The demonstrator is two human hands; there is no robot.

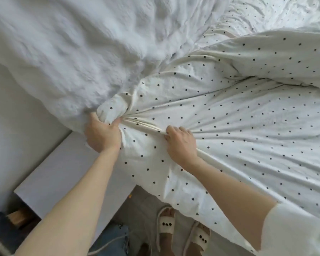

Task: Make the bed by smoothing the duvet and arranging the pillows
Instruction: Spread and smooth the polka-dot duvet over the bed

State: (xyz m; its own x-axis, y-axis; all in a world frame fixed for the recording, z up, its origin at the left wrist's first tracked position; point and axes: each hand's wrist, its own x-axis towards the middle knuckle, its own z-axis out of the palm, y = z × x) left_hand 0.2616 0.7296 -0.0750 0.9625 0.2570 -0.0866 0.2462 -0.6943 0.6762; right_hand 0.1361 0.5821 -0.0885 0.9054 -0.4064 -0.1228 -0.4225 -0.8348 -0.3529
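- my left hand (102,134) was clenched on a bunched corner of the dotted duvet (229,126), right where the plain white bedding (63,52) met it.
- my right hand (181,145), just right of that corner, pinched a ridge of the same dotted cloth, fingers curled shut on it.
- the duvet spread away from the corner across the bed, its near edge hanging over the side toward my slippers (183,231).
- creases fanned out from the corner; i judged that a hard pull from this one spot would deepen them rather than flatten them.
- the filling might have stayed bunched in the corner.
- with so much cloth already overhanging, a tug toward me could have dragged it floorward.
- a dotted mound (284,58) far right of the corner may have been a pillow; i couldn't tell.
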